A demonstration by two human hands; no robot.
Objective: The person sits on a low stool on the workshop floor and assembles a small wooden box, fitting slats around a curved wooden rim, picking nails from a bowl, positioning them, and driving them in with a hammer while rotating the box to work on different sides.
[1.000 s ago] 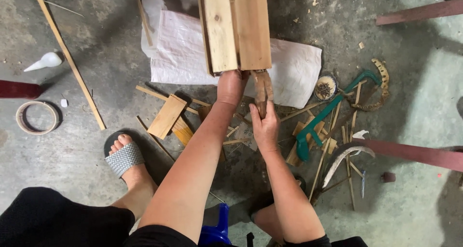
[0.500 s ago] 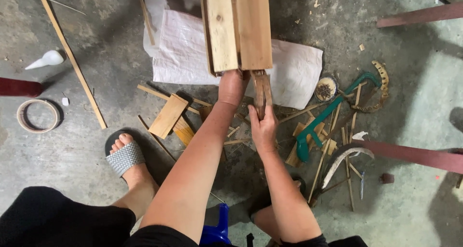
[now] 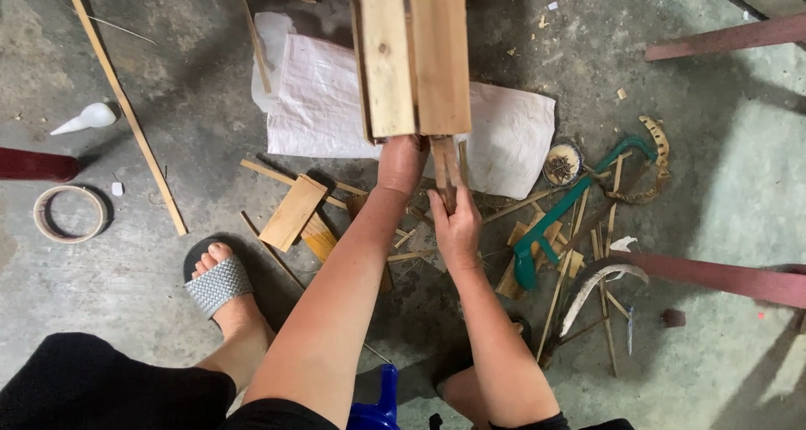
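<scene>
Two pale wooden boards (image 3: 413, 56) joined side by side rise toward the camera from the middle of the floor. My left hand (image 3: 401, 163) grips their lower end from below. My right hand (image 3: 457, 228) is closed around a narrow brown wooden strip (image 3: 445, 168) that stands against the boards' lower edge, just right of the left hand.
A white woven sack (image 3: 336, 102) lies under the boards. Wood offcuts (image 3: 292, 212) and sticks litter the floor. A green-handled saw (image 3: 554, 224), a curved blade (image 3: 600, 280) and a tin of nails (image 3: 562, 163) lie right. A tape roll (image 3: 70, 213) and a long stick (image 3: 126, 107) lie left. My sandalled foot (image 3: 217, 283) is near.
Both hands and the boards keep almost the same place. The view has shifted only slightly.
</scene>
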